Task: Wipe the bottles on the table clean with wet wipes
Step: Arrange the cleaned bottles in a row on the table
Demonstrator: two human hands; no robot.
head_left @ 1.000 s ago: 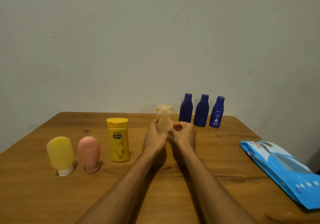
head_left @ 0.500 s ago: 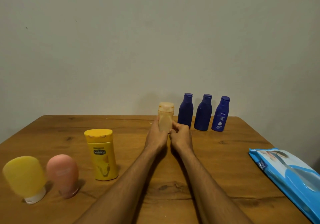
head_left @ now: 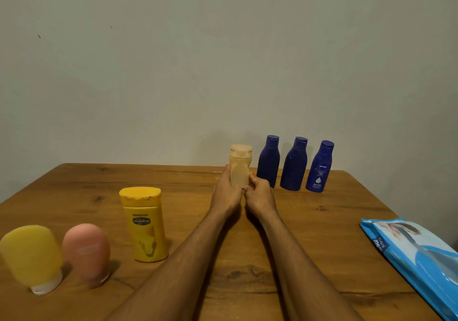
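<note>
At the table (head_left: 322,221): seven bottles (head_left: 240,172), one wipes pack (head_left: 416,253).

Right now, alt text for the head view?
A left hand and right hand grip a pale peach bottle, upright, at a wooden table. Three dark blue bottles stand just right of it; a yellow Vaseline bottle, pink tube and yellow tube stand at left, and a blue wipes pack lies at right.

Pale bottle (head_left: 240,169) slightly higher (barely)
</note>
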